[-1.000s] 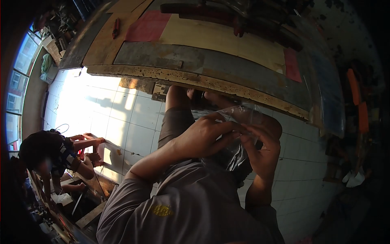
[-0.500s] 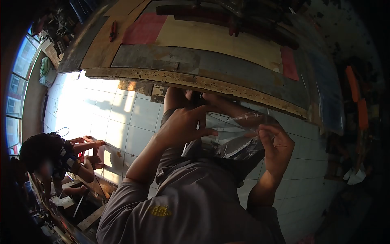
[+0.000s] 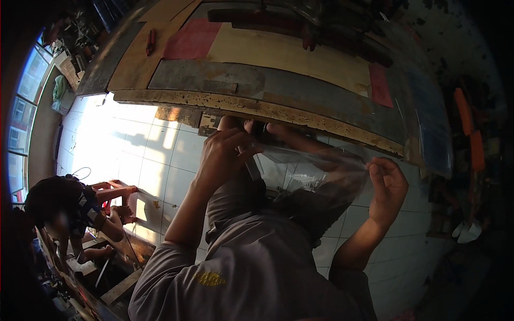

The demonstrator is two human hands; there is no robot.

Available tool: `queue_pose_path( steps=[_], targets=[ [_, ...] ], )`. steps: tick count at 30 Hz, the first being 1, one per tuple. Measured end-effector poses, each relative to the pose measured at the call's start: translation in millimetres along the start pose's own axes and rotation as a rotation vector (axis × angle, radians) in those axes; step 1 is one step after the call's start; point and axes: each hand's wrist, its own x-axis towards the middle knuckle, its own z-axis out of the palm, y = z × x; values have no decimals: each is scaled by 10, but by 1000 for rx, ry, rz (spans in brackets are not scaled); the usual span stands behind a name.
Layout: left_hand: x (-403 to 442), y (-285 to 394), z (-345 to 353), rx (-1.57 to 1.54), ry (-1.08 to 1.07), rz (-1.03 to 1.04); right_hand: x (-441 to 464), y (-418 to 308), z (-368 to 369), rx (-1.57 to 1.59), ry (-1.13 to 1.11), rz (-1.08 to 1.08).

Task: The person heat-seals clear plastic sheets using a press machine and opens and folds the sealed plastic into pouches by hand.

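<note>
A thin, see-through piece of plastic film (image 3: 316, 174) is stretched above my lap, wrinkled and catching the light. Whether it is a bag or a single sheet I cannot tell. My left hand (image 3: 225, 158) is closed on its left edge, fingers bent. At the opposite end my right hand (image 3: 388, 187) pinches a gathered corner between thumb and fingers. Through the film I see my legs and dark shorts.
Before me stands a worn workbench (image 3: 206, 75) with a rough front edge (image 3: 267, 111). A red-handled tool (image 3: 151, 41) lies on it, and a dark bar crosses its back. At the left, another person (image 3: 64, 206) bends near a red stool (image 3: 115, 191).
My hands have moved apart, the left one leftward and the right one rightward. Between them the film has spread out wider and flatter.
</note>
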Motion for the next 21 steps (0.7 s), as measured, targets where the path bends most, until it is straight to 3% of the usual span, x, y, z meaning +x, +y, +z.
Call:
queue_pose_path(
  steps=[4,6,8,10,21],
  targets=[
    [109,20,-77,104,292,266,95,102,-193,6,25,-22],
    [223,-14,-80,-128,264,334,174,174,-237,32,43,-33],
    [289,-42,-113,-313,140,232,247,232,-223,53,78,-6],
    [333,-43,-147,-446,-81,-43,333,363,-225,107,115,42],
    [994,-120,-132,-449,-24,80,809,718,-117,-4,223,85]
  ],
)
